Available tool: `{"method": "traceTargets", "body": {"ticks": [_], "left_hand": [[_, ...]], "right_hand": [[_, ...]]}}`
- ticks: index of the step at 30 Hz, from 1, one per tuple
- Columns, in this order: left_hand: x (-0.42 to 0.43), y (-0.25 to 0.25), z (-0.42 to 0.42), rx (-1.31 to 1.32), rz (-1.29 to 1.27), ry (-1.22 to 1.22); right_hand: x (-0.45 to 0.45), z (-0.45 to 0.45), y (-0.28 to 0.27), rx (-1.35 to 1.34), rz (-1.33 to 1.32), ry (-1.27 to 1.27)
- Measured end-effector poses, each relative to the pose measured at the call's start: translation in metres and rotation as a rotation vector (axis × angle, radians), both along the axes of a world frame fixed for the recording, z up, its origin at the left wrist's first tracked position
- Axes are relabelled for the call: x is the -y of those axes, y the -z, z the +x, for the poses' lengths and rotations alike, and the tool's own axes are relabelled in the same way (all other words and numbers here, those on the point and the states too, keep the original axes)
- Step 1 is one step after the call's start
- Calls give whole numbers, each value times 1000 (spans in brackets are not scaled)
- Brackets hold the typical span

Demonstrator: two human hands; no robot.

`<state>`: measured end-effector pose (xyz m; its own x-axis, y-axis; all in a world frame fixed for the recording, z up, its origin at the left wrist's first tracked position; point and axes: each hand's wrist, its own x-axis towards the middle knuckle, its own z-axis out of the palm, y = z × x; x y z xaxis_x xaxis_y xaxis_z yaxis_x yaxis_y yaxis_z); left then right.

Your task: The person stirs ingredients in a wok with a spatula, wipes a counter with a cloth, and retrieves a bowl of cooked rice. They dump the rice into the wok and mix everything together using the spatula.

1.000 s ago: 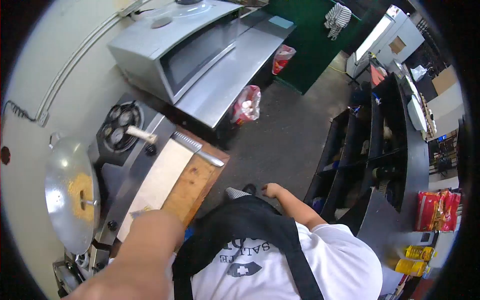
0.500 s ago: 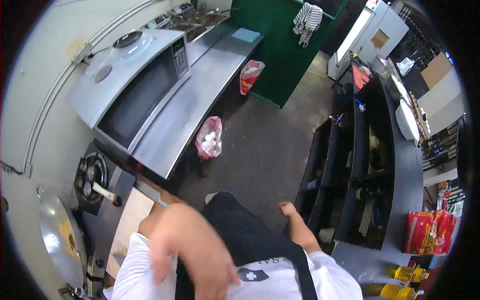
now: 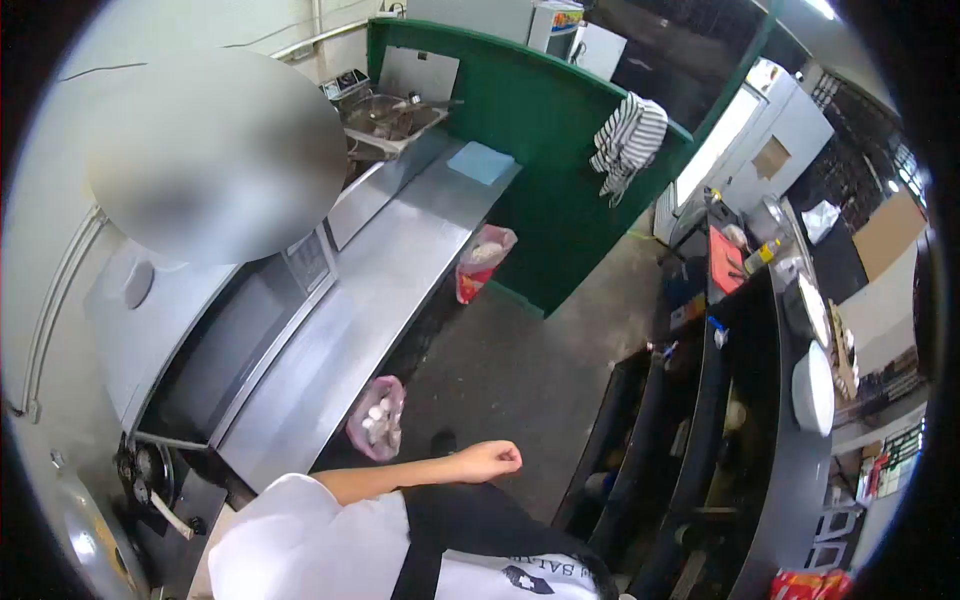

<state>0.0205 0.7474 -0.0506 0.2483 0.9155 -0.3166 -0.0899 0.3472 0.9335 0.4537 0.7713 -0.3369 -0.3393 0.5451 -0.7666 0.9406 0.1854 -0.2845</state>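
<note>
My left hand (image 3: 490,461) is stretched forward over the dark floor in front of my black apron (image 3: 470,520). Its fingers are curled in, and nothing shows in them. Closest to it is a pinkish plastic-lined bin (image 3: 378,425) with white, egg-like pieces inside, a little to the left and apart from the hand. The long steel counter (image 3: 370,255) runs beyond the bin. My right hand is out of view.
At the left, a microwave (image 3: 235,335) stands on the counter, partly covered by a blurred patch. Below it are a gas burner (image 3: 150,470) and a wok (image 3: 90,540). A green partition (image 3: 560,170) closes the far end. Black shelves (image 3: 690,440) line the right side.
The view has turned and shifted toward the far partition. My left hand has swung from close to my chest out to the front. My right hand has left the view.
</note>
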Motion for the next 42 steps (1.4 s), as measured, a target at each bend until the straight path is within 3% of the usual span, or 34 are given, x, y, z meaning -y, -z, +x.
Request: {"method": "traceTargets", "body": {"ticks": [1,4,7,8,10,11,16,20,22,24,26,28,30,32,36,39,42], "left_hand": [[-43,-19,-23,-121,146,28],[-100,-18,-50,-168,189,-44],[-136,-24,-76,12,69,-77],[-142,-35,-87,232,110,-80],[-152,-39,-109,292,132,-106],[-156,-36,-121,255,146,-169],[-154,-19,-179,103,32,-597],[-151,-11,-197,53,-155,-1176],[-154,-6,-192,111,-88,-1437],[-162,-14,-182,131,-96,-1567],[-175,-12,-170,144,-122,-1673],[-189,-6,-160,145,-165,-1751],[-203,4,-148,140,-149,-1771],[-214,-7,-140,120,-194,-1738],[-216,-14,-145,98,-278,-1761],[-218,-33,-187,56,-228,-1784],[-236,-58,-259,32,-82,-1912]], "right_hand": [[-32,-14,-4,-17,27,-27],[-103,-54,-14,-86,149,-160],[-157,-99,-4,-151,456,-546],[-169,-167,-79,-204,333,244],[-236,-217,-56,-372,242,253],[-266,-253,-73,-359,288,138],[-399,-427,-147,-681,302,-210],[-503,-561,-163,-1020,486,-523],[-534,-627,-209,-979,488,-603],[-580,-696,-215,-1104,591,-720],[-623,-764,-215,-973,696,-829],[-649,-818,-207,-984,677,-712],[-690,-874,-174,-999,491,-617],[-688,-891,-193,-814,649,-728],[-675,-900,-178,-668,842,-802],[-661,-895,-165,-505,940,-793],[-662,-892,-167,-547,920,-788]]}}
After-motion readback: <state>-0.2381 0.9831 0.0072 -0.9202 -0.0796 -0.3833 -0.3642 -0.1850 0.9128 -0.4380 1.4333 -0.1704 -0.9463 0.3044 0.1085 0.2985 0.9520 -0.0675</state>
